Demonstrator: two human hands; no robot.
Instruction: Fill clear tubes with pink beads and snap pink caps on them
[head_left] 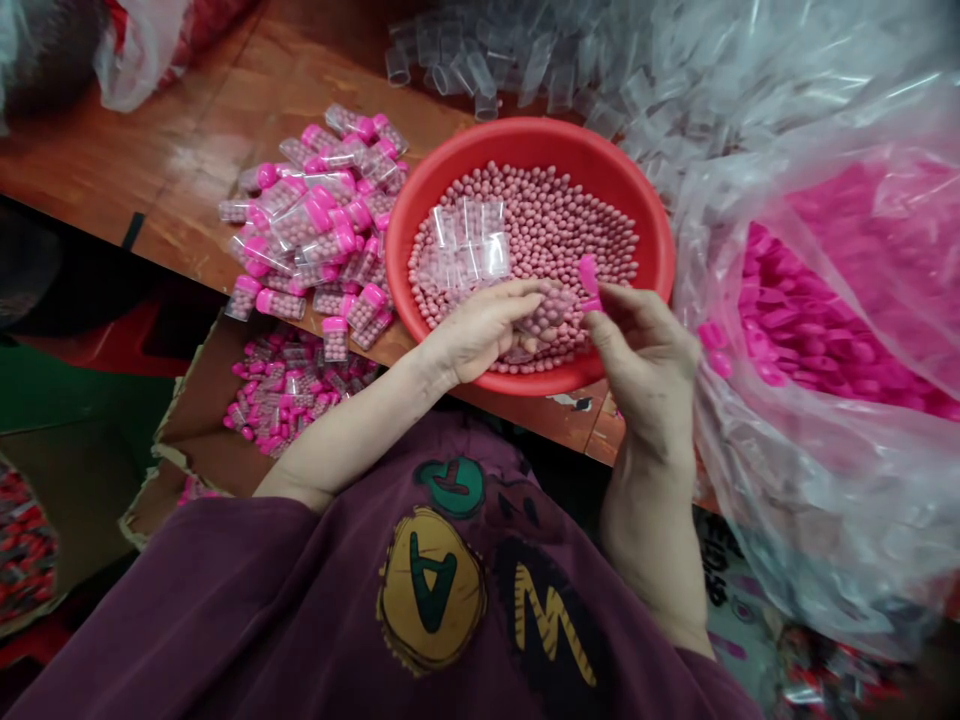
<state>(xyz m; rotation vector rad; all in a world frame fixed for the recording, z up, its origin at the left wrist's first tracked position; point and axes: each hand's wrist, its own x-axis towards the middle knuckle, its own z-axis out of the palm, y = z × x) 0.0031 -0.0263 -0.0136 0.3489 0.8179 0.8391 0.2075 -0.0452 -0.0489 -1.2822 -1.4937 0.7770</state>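
Observation:
My left hand [480, 330] is closed around a clear plastic bottle [553, 308] filled with pink beads, held tilted over the red basin [664, 240]. At the bottle's mouth, my right hand [649, 350] pinches a bright pink cap [588, 272] between thumb and fingers. Whether the cap is fully seated cannot be made out. Loose pink beads [547, 205] cover the bottom of the basin. A small cluster of clear empty bottles [469, 245] lies on the beads, just beyond my left hand.
Capped bead-filled bottles [322, 220] are heaped left of the basin. Below the table edge, a cardboard box [199, 400] contains more. Clear empty tubes [525, 60] pile up at the back. On the right, a plastic bag [712, 220] holds pink caps [817, 330].

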